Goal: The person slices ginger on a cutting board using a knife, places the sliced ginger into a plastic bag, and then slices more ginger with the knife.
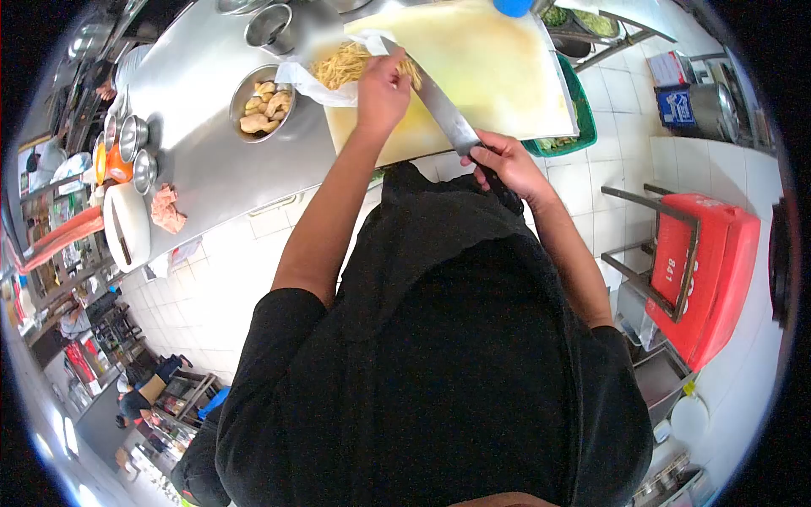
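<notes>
My right hand (508, 167) grips the dark handle of a large kitchen knife (441, 108). Its broad blade slants up and left over the cutting board (486, 63). My left hand (384, 91) is beside the blade's far end, fingers curled together. Whatever they may pinch is hidden. Close by, a heap of thin yellow strips (340, 66), like shredded ginger, rests on a white plastic sheet or bag (311, 88) at the board's left side. Some strips show just right of my left fingers. Left of the heap, a metal bowl (237, 103) holds peeled, ginger-like chunks (269, 108).
The board lies on a steel counter (198, 160). Metal bowls (133, 138), a crumpled pink cloth (168, 210) and a white oval object (127, 228) are leftward. A green bin (583, 127) stands below the board's right edge. A red box (705, 270) is at right.
</notes>
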`<action>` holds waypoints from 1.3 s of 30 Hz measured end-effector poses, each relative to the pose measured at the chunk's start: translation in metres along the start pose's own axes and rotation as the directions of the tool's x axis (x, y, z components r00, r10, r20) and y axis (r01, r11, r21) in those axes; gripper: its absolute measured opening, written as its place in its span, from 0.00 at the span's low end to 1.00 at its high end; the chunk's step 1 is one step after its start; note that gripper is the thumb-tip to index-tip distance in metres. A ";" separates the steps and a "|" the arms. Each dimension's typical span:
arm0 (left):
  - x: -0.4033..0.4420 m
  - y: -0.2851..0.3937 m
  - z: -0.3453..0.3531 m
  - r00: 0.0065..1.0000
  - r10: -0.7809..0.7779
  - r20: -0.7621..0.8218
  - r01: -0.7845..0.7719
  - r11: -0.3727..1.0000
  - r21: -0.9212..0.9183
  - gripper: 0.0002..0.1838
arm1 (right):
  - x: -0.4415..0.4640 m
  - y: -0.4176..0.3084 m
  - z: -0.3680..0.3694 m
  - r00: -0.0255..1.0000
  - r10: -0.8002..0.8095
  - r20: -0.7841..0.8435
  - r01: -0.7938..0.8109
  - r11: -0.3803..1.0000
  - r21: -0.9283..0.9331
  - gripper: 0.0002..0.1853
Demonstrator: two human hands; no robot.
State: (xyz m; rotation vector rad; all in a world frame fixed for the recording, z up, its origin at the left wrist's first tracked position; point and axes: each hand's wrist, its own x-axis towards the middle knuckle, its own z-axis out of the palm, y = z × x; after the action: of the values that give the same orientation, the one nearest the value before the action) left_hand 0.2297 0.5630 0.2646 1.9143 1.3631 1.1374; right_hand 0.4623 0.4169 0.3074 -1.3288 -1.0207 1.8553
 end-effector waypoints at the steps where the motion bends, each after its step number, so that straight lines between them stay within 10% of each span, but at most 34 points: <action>1: 0.008 -0.002 -0.011 0.998 0.028 -0.050 -0.027 1.000 0.009 0.24 | 0.003 -0.016 0.006 0.999 -0.034 0.012 0.035 0.999 -0.029 0.17; 5: 0.027 -0.015 -0.063 0.988 0.023 -0.150 -0.014 0.998 0.060 0.24 | 0.041 -0.054 0.030 0.994 -0.099 0.039 0.106 0.955 -0.276 0.24; 9: 0.019 -0.041 -0.099 0.998 0.016 -0.053 0.004 0.934 0.356 0.26 | 0.071 -0.063 0.044 0.949 -0.312 0.049 0.213 0.517 -0.829 0.23; 12: 0.005 -0.042 -0.109 0.997 0.054 -0.051 -0.034 0.939 0.343 0.29 | 0.074 -0.060 0.042 0.906 -0.413 0.088 0.341 0.590 -0.732 0.21; 16: -0.009 -0.030 -0.101 0.961 0.274 -0.018 -0.244 0.883 0.401 0.32 | 0.072 -0.073 0.047 0.997 0.015 0.070 0.016 0.903 -0.430 0.18; 22: -0.013 -0.060 -0.096 0.982 0.138 0.131 -0.187 0.834 0.520 0.33 | 0.032 -0.084 0.048 0.995 0.042 0.087 -0.040 0.999 -0.024 0.22; 29: -0.015 -0.049 -0.105 0.970 0.236 0.051 -0.236 0.886 0.398 0.30 | 0.001 -0.045 -0.013 0.975 -0.066 -0.212 0.041 0.992 -0.121 0.21; 33: -0.024 -0.032 -0.102 0.963 0.263 -0.057 -0.224 0.901 0.372 0.28 | 0.041 0.019 -0.065 0.716 -0.644 -0.270 0.012 0.398 -0.917 0.26; 39: -0.064 -0.034 -0.112 0.972 0.217 -0.089 -0.176 0.927 0.332 0.25 | 0.052 0.024 -0.060 0.672 -0.619 -0.407 -0.287 0.289 -0.913 0.20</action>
State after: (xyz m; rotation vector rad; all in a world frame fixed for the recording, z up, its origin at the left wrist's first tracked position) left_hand 0.1081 0.5099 0.2734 2.2903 1.5292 1.2043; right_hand 0.5027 0.4623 0.2509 -2.1883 -1.7750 0.1023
